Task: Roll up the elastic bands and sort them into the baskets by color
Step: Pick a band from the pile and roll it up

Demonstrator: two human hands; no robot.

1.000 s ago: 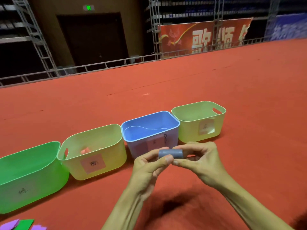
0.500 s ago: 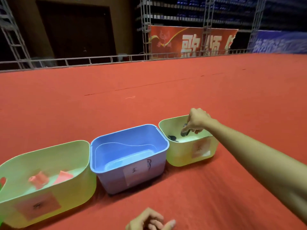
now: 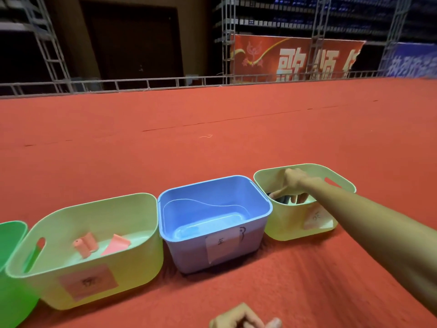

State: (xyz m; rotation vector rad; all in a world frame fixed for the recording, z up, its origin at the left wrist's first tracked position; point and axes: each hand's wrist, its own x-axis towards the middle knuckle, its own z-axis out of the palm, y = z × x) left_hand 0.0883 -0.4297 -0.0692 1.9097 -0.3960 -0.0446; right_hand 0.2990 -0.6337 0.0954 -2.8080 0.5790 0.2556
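Dark blue-grey elastic band, rolled into a short soft cylinder: right of centre in the frame, low inside the pale yellow-green plastic basket at the right end of the row, partly hidden behind its near wall. Right hand reaching over the rim from the lower right, fingers spread and pointing down around the roll; cannot tell whether touching it. Smooth, slightly see-through walls on that basket, rounded corners, an oval handle slot in the far right side, a pale paper label with a handwritten mark on the front.

Just left of it, a glossy blue plastic basket of the same rounded-rectangle shape, shiny on the floor, with a white paper label curling off the front wall. Further left, a second yellow-green plastic basket holding two salmon-pink pieces: a rolled pink band lying tilted, and a flatter pink piece just beside it. Pink square label on the front wall. At the left edge, part of a bright green plastic basket.

Left hand at the bottom edge, cropped, with curled knuckles showing; cannot tell whether gripping anything.

Under everything, a matte red carpet. Along the top, a grey metal truss railing and a red banner with pale characters.
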